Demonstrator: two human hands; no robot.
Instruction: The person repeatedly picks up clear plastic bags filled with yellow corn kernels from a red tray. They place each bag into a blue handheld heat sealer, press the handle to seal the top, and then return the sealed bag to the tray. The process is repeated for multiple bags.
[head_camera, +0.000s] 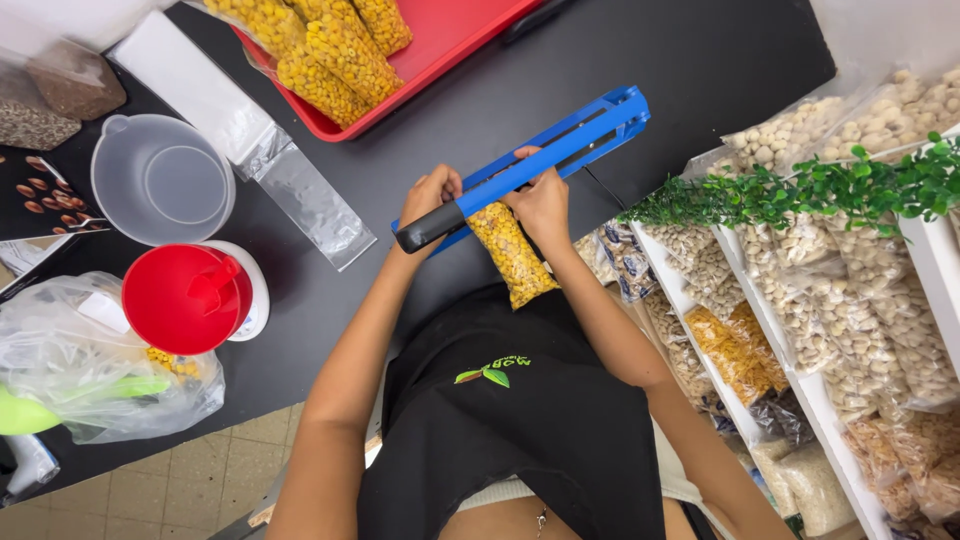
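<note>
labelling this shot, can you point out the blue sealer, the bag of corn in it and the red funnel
blue sealer (590, 128): head view, on its blue upper arm
bag of corn (512, 258): head view, middle of the bag
red funnel (185, 298): head view, inside its bowl

A blue heat sealer (560, 150) with a black handle is laid across the black table (700, 60), and its arm is pressed by the left hand (428, 195). A narrow bag of yellow corn kernels (512, 255) is held at the sealer by the right hand (545, 205). More filled corn bags (320, 50) are piled on a red tray (450, 40). A clear measuring jug (160, 180) and a red funnel (188, 298) are parked off to the side, near a strip of empty clear bags (300, 195).
</note>
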